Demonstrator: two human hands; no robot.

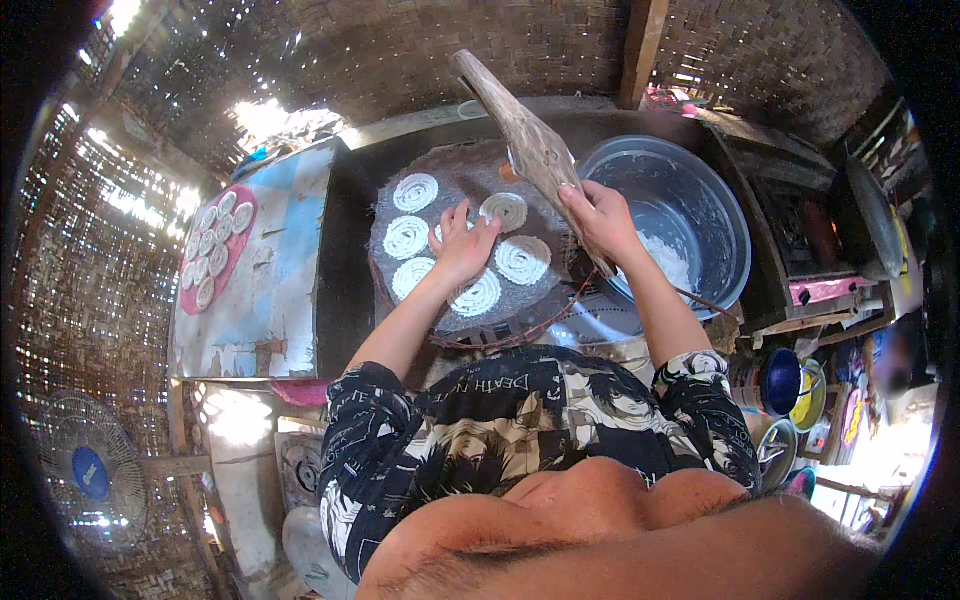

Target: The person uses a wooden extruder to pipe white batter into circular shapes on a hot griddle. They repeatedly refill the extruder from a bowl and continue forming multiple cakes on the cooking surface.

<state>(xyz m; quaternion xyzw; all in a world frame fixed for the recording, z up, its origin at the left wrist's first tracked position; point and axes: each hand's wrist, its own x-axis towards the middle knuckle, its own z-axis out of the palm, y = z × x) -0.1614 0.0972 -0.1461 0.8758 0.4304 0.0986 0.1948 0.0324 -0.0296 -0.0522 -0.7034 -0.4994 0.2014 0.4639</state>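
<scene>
Several white spiral coils [523, 260] lie on a round, dark, mesh-like surface [455, 170] in front of me. My left hand [462, 245] is over the middle of them, palm down with fingers spread. It covers most of one coil and its fingertips reach a greyish coil [503, 211]. In my right hand [603, 220] is a long weathered piece of wood [530, 135], gripped near its lower end. The wood slants up and to the left, over the right edge of the round surface.
A large grey basin [738, 215] with white residue stands at the right. On a table [290, 290] to the left, a pink round mat [237, 240] bears more coils. A stove-like box [800, 230] is beyond the basin. A fan [90, 472] stands at far left.
</scene>
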